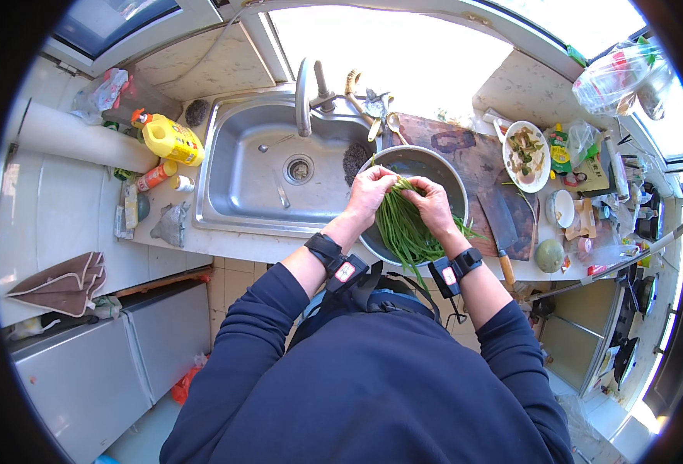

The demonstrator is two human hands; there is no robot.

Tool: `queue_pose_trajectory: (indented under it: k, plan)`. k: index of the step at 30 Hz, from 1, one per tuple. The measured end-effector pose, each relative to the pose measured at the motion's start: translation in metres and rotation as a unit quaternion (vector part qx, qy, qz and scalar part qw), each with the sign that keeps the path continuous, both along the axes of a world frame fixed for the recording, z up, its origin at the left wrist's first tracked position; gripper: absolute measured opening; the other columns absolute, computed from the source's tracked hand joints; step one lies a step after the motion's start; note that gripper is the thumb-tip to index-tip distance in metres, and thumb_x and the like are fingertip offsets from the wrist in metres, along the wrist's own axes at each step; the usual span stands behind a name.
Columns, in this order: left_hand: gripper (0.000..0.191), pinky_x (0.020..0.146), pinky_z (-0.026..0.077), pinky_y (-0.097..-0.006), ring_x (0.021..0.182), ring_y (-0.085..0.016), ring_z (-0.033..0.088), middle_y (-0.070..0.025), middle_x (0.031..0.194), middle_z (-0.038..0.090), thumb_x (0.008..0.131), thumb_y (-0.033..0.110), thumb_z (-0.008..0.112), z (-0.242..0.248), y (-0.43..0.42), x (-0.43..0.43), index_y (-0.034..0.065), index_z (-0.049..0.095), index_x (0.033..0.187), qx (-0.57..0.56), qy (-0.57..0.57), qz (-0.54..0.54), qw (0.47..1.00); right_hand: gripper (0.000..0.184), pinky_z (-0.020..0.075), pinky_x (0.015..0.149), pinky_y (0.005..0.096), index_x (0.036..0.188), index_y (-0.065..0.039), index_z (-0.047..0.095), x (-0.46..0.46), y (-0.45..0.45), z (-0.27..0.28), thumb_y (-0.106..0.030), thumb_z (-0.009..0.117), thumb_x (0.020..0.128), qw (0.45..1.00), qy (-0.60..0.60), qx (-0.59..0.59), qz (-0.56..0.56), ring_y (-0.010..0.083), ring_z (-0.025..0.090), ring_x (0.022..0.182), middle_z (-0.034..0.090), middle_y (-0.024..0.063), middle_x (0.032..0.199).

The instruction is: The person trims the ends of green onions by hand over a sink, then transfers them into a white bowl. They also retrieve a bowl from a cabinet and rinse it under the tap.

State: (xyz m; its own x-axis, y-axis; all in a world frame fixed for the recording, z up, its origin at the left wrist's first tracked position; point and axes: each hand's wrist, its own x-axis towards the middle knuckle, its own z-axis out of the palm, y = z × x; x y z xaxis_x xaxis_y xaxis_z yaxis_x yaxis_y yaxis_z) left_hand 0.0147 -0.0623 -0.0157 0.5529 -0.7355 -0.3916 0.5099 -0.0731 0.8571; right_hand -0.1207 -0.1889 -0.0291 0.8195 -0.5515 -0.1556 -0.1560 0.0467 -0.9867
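Observation:
A bundle of long green leafy stalks, which look like garlic chives [402, 223], lies in a round metal basin [456, 174]. Its tips hang over the basin's near and right rims. My left hand [370, 191] pinches the gathered ends above the basin. My right hand [432, 203] grips the same ends from the other side, thumb and fingers closed on them. The two hands are close together, and the fingers hide part of the stalk ends. Each wrist wears a black strapped device.
Left of the basin is a steel sink [248, 174] with a faucet [305, 98]. On the right, a cleaver [496, 223] rests on a wooden cutting board [474, 153], its handle past the near edge. Beyond stand a plate of food scraps [541, 174], a bowl [561, 207] and a round green vegetable [549, 256].

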Motion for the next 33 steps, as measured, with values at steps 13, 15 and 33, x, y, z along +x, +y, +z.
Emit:
queue_pose_trajectory:
  k: [13, 15, 33]
  plan:
    - [0.015, 0.072, 0.048, -0.0226, 0.081, -0.006, 0.062, 0.0016, 0.094, 0.072, 0.101, 0.026, 0.070, -0.005, 0.007, 0.003, 0.0111, 0.074, 0.102, 0.035, 0.039, -0.036, 0.998, 0.017, 0.0528, 0.083, 0.0290, 0.106, 0.000, 0.075, -0.005, 0.003, -0.004, -0.002, 0.075, 0.089, 0.996, 0.036, -0.072, -0.030, 0.0112, 0.067, 0.086, 0.075, 0.0058, 0.092]
    - [0.014, 0.073, 0.050, -0.0234, 0.081, -0.007, 0.063, 0.0008, 0.093, 0.073, 0.101, 0.023, 0.071, -0.004, 0.008, 0.004, 0.0095, 0.074, 0.102, 0.016, 0.055, -0.032, 0.998, 0.016, 0.0528, 0.083, 0.0283, 0.106, 0.001, 0.075, -0.005, 0.003, -0.003, -0.002, 0.074, 0.090, 0.998, 0.016, -0.057, -0.032, 0.0100, 0.066, 0.087, 0.075, 0.0046, 0.093]
    - [0.013, 0.068, 0.045, -0.0201, 0.075, -0.004, 0.060, 0.0045, 0.083, 0.071, 0.101, 0.020, 0.071, 0.011, 0.005, -0.007, 0.0089, 0.076, 0.098, -0.020, -0.020, -0.046, 0.999, 0.011, 0.0514, 0.083, 0.0237, 0.106, 0.000, 0.073, -0.008, 0.004, 0.001, 0.000, 0.070, 0.096, 1.000, -0.009, -0.003, -0.011, 0.0059, 0.062, 0.088, 0.072, -0.0007, 0.094]
